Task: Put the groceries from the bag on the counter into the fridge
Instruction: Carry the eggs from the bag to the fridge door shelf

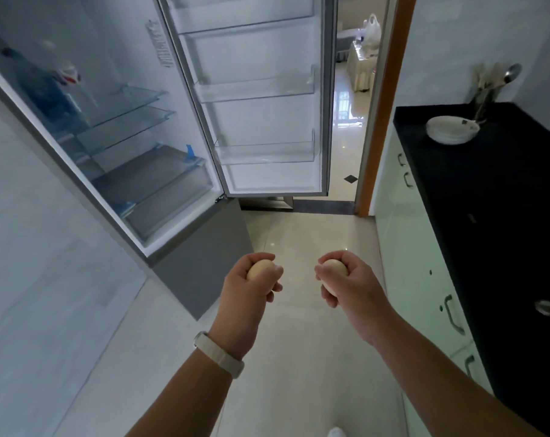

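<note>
My left hand (251, 283) grips a pale brown egg (258, 268), and my right hand (346, 280) grips another egg (335, 267). Both hands hover over the floor, in front of the open fridge (116, 127) on the left. The fridge door (258, 99) stands swung wide, with bare clear door bins. Inside are glass shelves (132, 108) and a drawer (160, 184) at the bottom. A blue packet (51, 89) sits on an upper shelf. The grocery bag on the counter is out of sight.
A black counter (488, 190) runs along the right over pale green cabinets (415, 247). On it stand stacked white bowls (451, 130) and a utensil holder (488, 93). A doorway (352, 121) behind the fridge door leads to another room. Tiled floor lies between fridge and cabinets.
</note>
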